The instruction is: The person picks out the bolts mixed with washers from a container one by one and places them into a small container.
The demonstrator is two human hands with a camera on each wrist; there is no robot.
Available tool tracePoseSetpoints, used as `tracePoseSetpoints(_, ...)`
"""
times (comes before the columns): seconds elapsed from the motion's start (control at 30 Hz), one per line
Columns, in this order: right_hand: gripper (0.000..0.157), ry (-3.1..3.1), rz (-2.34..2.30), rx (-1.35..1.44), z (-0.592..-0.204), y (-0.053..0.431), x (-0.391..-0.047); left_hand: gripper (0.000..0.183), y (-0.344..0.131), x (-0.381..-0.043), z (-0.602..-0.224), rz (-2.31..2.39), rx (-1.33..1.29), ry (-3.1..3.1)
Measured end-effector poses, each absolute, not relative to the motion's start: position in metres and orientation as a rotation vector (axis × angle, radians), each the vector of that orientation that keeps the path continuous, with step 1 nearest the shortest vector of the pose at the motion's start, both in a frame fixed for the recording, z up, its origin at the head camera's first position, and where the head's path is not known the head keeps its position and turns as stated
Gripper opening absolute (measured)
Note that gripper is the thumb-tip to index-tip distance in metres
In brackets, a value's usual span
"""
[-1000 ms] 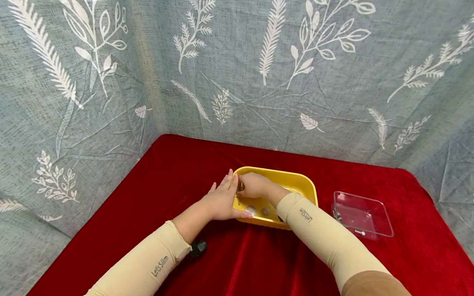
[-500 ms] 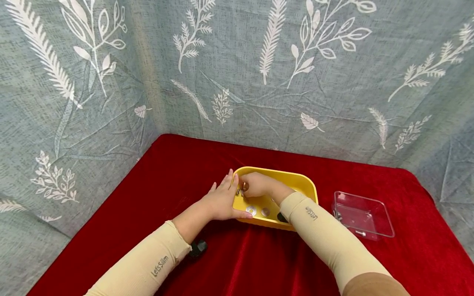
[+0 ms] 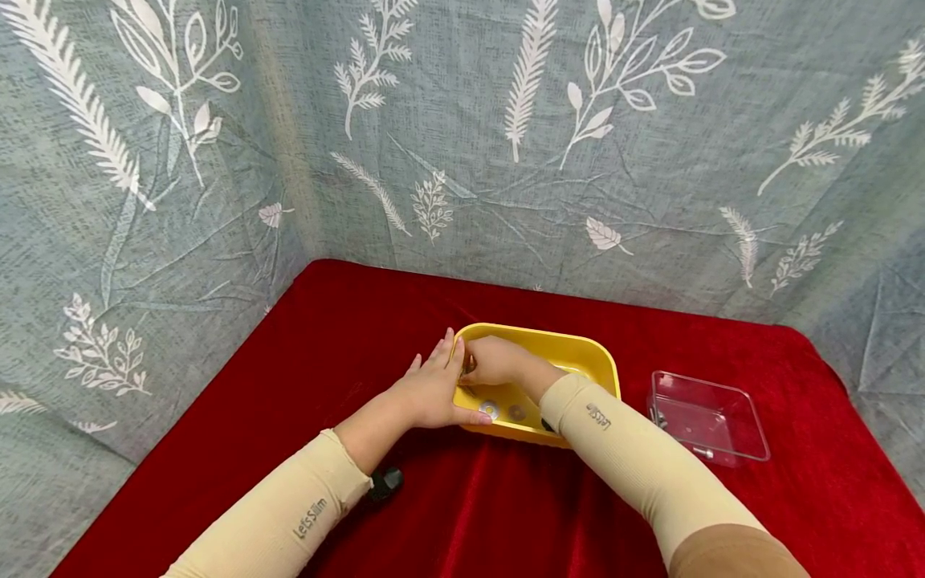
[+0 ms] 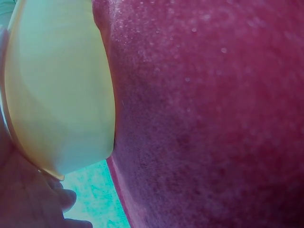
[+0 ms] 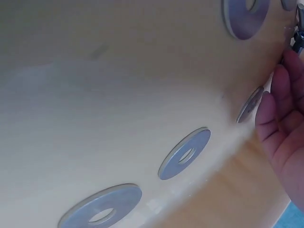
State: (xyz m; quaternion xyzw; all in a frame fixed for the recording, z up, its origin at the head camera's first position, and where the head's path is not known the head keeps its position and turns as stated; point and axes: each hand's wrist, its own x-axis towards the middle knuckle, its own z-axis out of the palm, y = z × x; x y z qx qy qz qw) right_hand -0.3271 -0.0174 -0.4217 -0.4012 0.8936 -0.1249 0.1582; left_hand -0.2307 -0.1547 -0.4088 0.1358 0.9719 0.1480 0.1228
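A yellow plastic bin stands on the red cloth. My left hand lies against its left end, fingers extended along the outside and the thumb over the near rim. Inside that end is my right hand, its fingers bent toward the left wall. Flat washers lie on the bin floor in the right wrist view. Right at the fingertips in that view is a metal bolt, partly cut off by the frame edge; I cannot tell if the fingers pinch it. The left wrist view shows the bin's outer wall.
To the right of the bin stands a clear plastic box, with small metal parts at its near left side. A black object shows beside my left wrist. Patterned grey-blue curtain hangs behind the table.
My right hand shifted slightly right and turned half a second ago, then moved back toward the left wall of the bin. The left hand keeps its place.
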Motion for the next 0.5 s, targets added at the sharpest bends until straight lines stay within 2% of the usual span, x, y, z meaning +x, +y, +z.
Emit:
tracePoseSetpoints(0.17, 0.021, 2.542, -0.401, -1.08, -0.4216, -0.0182, -0.327, 0.122, -0.1542, -0.2303, -0.4079, 0.432, 0.405, 2.838)
tracePoseSetpoints(0.4, 0.035, 2.517, -0.42, -1.032, -0.4213, -0.0175, -0.3264, 0.121, -0.1538, -0.2299, -0.4078, 0.439, 0.403, 2.837)
tracePoseSetpoints(0.5, 0.034, 2.508, -0.42, -1.052, -0.4214, -0.0176, -0.3263, 0.121, -0.1538, -0.23, -0.4073, 0.451, 0.398, 2.835)
